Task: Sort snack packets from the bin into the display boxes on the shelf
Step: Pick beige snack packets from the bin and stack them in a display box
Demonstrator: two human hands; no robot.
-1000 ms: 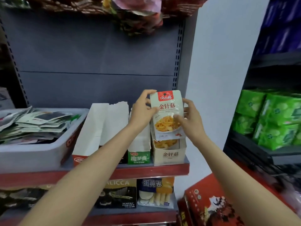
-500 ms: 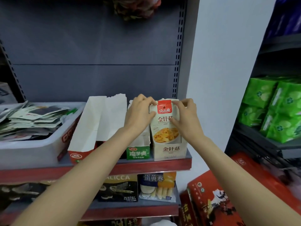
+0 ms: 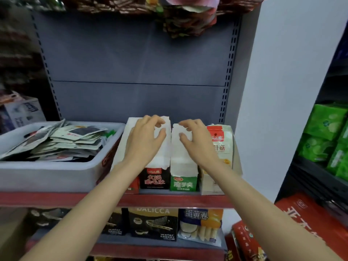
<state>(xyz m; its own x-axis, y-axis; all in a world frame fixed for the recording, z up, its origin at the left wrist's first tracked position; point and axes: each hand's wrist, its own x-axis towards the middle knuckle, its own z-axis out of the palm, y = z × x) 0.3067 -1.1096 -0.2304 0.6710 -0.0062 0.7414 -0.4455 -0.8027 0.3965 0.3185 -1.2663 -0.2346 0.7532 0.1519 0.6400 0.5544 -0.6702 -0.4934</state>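
A grey bin [image 3: 56,172] full of flat snack packets [image 3: 75,138] sits at the left of the shelf. Beside it stand display boxes with raised white flaps: a black box [image 3: 154,179], a green box [image 3: 183,183] and a beige box [image 3: 209,183]. A mushroom snack packet [image 3: 222,140] with a red top stands in the beige box. My left hand [image 3: 145,140] hovers at the black box's flap, fingers loosely curled and holding nothing. My right hand [image 3: 197,142] is at the green box's flap, also holding nothing, just left of the packet.
The shelf has a red front edge [image 3: 169,201]. Wafer packs [image 3: 153,225] and egg rolls [image 3: 199,225] lie on the shelf below. Red gift boxes [image 3: 310,223] are stacked at lower right, and green packs [image 3: 327,132] fill a shelf at right. A white wall [image 3: 282,91] borders the shelf.
Both hands lowered the mushroom packet into the beige box and let it go. They then shifted left over the black and green boxes.
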